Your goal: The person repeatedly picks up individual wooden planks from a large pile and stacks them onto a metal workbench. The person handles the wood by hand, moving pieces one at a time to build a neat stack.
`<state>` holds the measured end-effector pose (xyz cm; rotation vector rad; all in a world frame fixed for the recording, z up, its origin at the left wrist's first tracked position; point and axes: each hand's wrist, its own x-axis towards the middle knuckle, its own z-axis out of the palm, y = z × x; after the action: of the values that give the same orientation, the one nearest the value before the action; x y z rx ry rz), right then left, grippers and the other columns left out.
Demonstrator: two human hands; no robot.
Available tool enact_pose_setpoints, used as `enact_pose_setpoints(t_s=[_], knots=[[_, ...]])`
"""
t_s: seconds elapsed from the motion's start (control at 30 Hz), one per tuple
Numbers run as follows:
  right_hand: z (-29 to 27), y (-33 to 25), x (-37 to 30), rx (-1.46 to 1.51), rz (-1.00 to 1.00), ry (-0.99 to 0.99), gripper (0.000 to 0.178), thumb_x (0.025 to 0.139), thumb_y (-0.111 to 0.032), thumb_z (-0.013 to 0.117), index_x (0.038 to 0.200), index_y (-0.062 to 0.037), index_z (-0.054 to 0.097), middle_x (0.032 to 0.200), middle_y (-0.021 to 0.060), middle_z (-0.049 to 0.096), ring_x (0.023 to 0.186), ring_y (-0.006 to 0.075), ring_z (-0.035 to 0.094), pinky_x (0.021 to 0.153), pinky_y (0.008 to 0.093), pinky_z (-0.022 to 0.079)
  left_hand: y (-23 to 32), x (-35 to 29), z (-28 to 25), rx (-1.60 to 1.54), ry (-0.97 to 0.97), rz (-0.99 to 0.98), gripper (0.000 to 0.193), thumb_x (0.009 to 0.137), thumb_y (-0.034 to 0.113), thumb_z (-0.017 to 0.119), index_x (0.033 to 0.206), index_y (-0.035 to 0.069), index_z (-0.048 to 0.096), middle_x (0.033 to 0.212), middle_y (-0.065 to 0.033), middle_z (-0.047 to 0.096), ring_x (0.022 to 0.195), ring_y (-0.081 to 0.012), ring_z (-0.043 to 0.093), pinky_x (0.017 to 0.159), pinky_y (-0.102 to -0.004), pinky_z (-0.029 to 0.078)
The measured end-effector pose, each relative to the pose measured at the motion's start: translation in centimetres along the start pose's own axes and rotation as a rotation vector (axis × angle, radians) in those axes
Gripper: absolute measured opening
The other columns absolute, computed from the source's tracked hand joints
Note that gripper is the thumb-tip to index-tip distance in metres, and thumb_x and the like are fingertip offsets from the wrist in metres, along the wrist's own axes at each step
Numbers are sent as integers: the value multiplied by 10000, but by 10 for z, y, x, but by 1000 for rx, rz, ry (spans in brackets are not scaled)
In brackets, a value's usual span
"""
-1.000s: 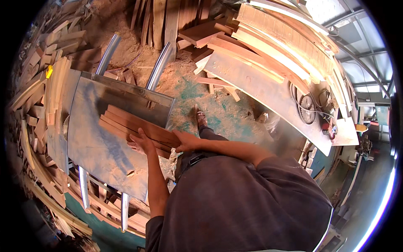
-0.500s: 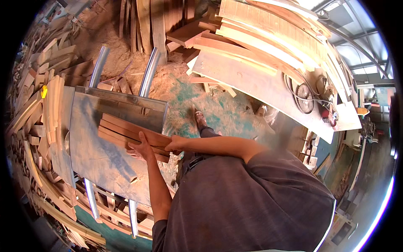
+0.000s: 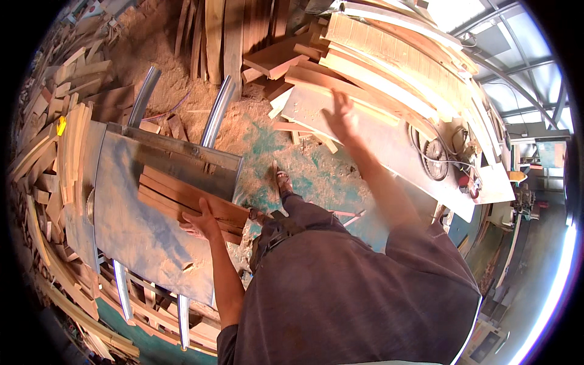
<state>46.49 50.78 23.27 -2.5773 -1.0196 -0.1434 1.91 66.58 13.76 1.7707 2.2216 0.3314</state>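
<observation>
Left hand (image 3: 204,226) on boards (image 3: 180,185), right hand (image 3: 343,117) outstretched

A smudged metal saw table (image 3: 125,210) carried reddish-brown wooden boards (image 3: 173,190), laid side by side, and a small wood chip (image 3: 187,266).

Observed: green floor (image 3: 316,176), sawdust-strewn, right of the metal bench (image 3: 121,201). Wood scraps (image 3: 42,158) heaped along the bench's left side. Upright boards (image 3: 215,42) standing beyond it. Well to its right, bright panels (image 3: 488,38) set in a metal frame (image 3: 510,76).

The right hand (image 3: 342,120) is blurred, and the left hand (image 3: 204,225) hides part of the wooden boards (image 3: 181,193).
</observation>
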Motion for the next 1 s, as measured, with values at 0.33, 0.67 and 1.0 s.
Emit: enact_pose_setpoints(t_s=[0.33,0.67,1.0], knots=[[2,79,52,-292,-225,139,469,702,-108,762,1147,-62,620,1107,163,586,1106,360,563,922,475,501,3,-4,-7,-80,45,51,1059,834,803,551,1514,12,368,1530,-324,248,1392,-467,307,1128,-552,292],[-20,79,33,-114,-226,-362,463,762,-306,741,1187,-136,677,1230,143,556,1248,356,492,1000,504,473,-5,1,2,-15,29,45,1035,826,789,578,1488,14,398,1508,-282,280,1353,-455,344,1112,-545,313],[-45,87,55,162,-112,-528,610,808,-435,767,1343,-167,646,1342,146,621,1244,305,574,1069,417,453,-19,6,13,-46,34,33,1057,822,804,562,1471,-14,405,1511,-337,272,1396,-481,296,1144,-554,267]])
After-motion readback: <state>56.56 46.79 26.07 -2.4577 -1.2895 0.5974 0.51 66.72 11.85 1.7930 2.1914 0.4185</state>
